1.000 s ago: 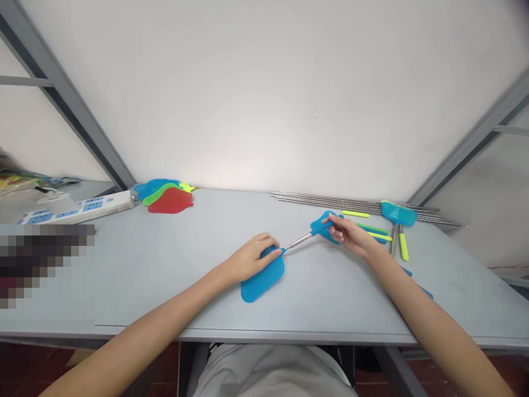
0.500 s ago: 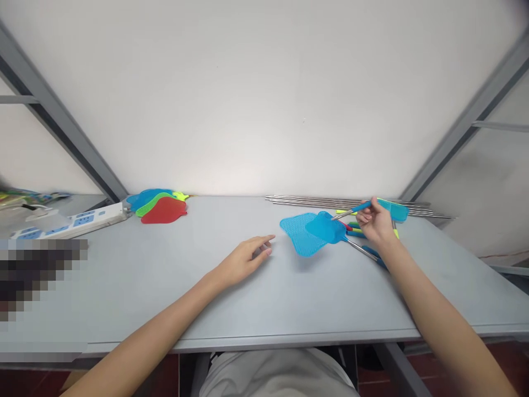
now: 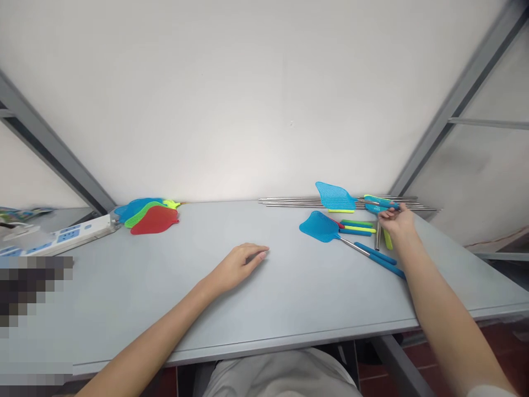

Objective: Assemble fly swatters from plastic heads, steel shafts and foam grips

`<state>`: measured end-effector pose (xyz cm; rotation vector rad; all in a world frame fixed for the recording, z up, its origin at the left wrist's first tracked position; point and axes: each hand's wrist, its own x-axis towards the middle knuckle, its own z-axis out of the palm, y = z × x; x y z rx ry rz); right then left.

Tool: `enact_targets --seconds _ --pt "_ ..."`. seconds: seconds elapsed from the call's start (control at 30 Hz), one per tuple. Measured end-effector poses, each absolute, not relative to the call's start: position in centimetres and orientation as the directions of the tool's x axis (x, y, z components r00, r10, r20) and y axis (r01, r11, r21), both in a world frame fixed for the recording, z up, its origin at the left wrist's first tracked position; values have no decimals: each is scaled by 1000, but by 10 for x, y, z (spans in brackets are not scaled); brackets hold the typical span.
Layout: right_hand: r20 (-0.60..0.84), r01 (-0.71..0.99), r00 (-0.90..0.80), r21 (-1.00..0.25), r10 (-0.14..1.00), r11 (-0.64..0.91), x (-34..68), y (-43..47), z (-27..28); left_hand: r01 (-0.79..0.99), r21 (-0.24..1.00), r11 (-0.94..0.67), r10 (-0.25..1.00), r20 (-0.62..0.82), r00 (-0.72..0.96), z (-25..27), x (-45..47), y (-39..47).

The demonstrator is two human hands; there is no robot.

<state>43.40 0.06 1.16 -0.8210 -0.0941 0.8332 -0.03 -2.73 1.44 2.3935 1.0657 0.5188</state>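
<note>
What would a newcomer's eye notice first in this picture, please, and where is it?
Probably the blue swatter in the right hand, near the metal rods along the wall. A second swatter, also blue, lies nearer on the table. Then the red head would stand out, at the back left, beside green and blue ones.

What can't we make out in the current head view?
Head view, all items:
- Held blue swatter: handle's far end, covered by the right hand.
- Lying blue swatter: can't tell if its handle continues behind the right forearm.
- Green swatter head: partly covered by the red swatter head.
- Power strip: one end cut off by the left edge.
- Pixelated patch: contents masked.
</note>
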Motion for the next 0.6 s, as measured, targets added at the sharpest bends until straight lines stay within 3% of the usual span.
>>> enact_targets --seconds 0.17,0.43,0.6 --pt "-228 -552 715 -764 661 333 446 -1 7 594 554 -583 765 127 632 15 -1 -28" --pt "-281 -533 631 -835 723 140 440 5 1 594 555 -582 764 126 632 18 0 -30" --pt "-204 -430 686 -888 698 164 439 8 -3 582 565 -585 758 127 639 20 0 -30"
